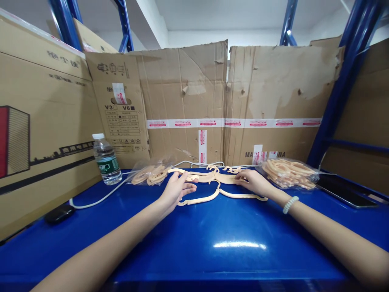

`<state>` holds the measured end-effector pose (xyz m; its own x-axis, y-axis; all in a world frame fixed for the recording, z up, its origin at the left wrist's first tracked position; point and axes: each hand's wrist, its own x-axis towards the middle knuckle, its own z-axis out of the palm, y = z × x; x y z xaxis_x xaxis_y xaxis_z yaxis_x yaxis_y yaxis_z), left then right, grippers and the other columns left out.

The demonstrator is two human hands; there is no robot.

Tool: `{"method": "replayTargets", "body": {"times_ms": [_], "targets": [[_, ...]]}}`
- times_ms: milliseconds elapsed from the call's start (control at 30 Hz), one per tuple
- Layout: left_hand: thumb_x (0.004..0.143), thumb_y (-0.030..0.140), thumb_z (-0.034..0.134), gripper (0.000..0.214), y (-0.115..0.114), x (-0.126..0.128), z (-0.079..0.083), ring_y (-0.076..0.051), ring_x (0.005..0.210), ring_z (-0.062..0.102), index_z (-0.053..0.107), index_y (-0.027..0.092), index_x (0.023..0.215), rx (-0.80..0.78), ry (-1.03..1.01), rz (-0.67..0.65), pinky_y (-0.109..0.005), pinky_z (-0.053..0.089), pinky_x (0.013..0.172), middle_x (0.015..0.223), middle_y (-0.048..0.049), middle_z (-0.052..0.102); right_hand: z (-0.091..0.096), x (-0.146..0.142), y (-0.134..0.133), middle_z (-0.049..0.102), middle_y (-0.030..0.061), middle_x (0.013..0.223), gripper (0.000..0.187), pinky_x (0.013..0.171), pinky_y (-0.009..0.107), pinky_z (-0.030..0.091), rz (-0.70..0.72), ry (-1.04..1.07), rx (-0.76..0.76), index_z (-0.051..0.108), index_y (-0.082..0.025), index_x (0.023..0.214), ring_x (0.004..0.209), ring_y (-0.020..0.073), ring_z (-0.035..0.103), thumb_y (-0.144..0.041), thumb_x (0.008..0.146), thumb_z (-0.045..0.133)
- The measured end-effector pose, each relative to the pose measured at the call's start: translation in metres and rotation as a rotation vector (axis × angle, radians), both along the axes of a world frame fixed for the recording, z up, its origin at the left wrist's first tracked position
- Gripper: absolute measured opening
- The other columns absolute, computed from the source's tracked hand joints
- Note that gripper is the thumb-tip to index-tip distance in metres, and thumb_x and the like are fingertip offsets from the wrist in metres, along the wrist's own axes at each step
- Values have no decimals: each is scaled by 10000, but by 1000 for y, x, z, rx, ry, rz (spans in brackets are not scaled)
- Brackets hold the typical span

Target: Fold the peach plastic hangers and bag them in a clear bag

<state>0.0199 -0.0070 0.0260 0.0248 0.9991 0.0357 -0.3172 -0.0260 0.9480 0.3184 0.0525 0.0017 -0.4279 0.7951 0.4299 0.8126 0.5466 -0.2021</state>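
Several cream plastic clothes hangers lie together near the back of the blue table. My left hand (176, 188) has its thumb and fingers around the left end of a rear clothes hanger (202, 177). At that hanger's right arm, my right hand (254, 181) grips with bent fingers, palm down; the fingertips are partly hidden. Closer to me, another clothes hanger (203, 199) lies flat with its two arms spread, its hook pointing away. More small cream hooks (232, 169) rest behind the rear hangers.
Clear bags of cream hanger parts sit on both sides, a left bag (152, 173) and a right bag (288, 172). A water bottle (106, 160), white cable (100, 202), black device (59, 213) and dark phone-like slab (346, 192) lie around. Cardboard sheets (185, 93) wall the back.
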Motion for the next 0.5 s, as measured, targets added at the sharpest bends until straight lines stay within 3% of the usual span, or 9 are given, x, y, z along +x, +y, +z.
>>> {"method": "replayTargets", "body": {"times_ms": [233, 500], "targets": [[815, 10, 634, 123, 10, -9, -2, -69, 589, 614, 565, 104, 776, -3, -72, -96, -164, 543, 617, 691, -25, 628, -16, -10, 4, 632, 84, 901, 57, 782, 299, 446, 10, 24, -7, 636, -153, 817, 875, 218, 592, -148, 791, 585], [766, -39, 650, 161, 34, -27, -10, -62, 545, 576, 599, 100, 703, -20, -102, -76, -146, 505, 560, 655, -15, 604, -7, -9, -1, 639, 68, 802, 51, 722, 318, 454, 46, 89, -52, 605, -167, 737, 789, 219, 593, -198, 769, 578]]}}
